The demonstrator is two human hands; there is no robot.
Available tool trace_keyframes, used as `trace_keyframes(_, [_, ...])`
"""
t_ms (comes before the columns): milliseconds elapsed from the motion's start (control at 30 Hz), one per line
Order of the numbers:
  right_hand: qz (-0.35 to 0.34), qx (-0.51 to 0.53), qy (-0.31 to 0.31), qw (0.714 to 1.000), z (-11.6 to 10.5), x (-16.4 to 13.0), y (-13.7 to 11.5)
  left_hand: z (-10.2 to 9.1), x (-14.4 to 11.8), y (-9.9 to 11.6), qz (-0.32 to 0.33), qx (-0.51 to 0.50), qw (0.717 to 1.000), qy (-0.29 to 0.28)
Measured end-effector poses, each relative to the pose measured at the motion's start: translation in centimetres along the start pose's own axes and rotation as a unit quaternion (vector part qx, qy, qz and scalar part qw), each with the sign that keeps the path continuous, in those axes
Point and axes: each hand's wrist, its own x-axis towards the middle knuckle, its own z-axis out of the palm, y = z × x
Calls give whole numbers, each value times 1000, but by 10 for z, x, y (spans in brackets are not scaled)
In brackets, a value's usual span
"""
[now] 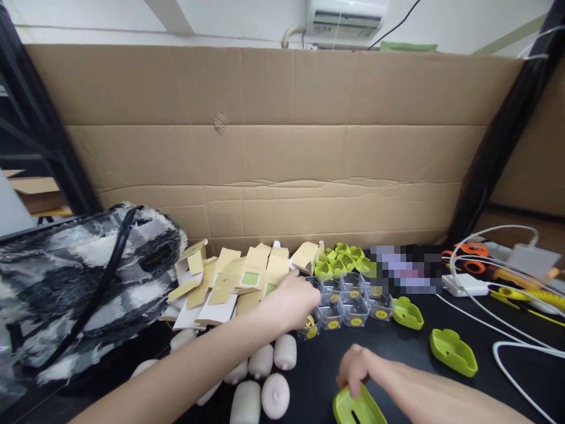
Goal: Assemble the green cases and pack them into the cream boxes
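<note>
My left hand [296, 299] reaches over the left end of a row of clear plastic bins [354, 306]. Its fingers are curled down beside the leftmost bins, and their tips are hidden from me. Thin yellowish pieces [310, 322] show in the bin below that hand. Near the bottom edge, my right hand [356, 368] pinches the far rim of a green dish [359, 407] with a slot in its base; the near end is out of frame. Two similar scalloped dishes, one green dish [408, 313] by the bins and another [454, 352] farther right, lie on the black table.
Flattened tan boxes [227, 282] pile up behind my left arm. Several off-white rounded cylinders [276, 396] stand or lie below it. Small green parts [339, 259] are heaped behind the bins. White cables [507, 353] and a white adapter [464, 285] occupy the right; a cardboard wall [282, 153] rises behind.
</note>
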Motion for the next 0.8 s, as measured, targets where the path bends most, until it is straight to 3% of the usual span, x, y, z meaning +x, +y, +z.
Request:
trace_keyframes(133, [-5, 74, 24, 997, 3, 4, 4, 2, 0, -1, 1, 4, 1000, 10])
trace_keyframes(300, [-54, 94, 22, 994, -2, 18, 5, 8, -4, -3, -4, 3, 999, 37])
trace_keyframes(467, [-42, 77, 15, 996, -9, 28, 5, 10, -8, -3, -10, -9, 998, 67])
trace_keyframes(567, [-100, 81, 15, 992, -6, 30, 5, 10, -8, -4, -12, -28, 996, 88])
trace_keyframes(667, [-150, 49, 48, 986, 0, 20, 9, 7, -9, -6, -5, -66, 990, 121])
trace_keyframes(800, [-168, -70, 142, 973, 19, -2, 27, 2, -20, -10, -6, -164, 969, 182])
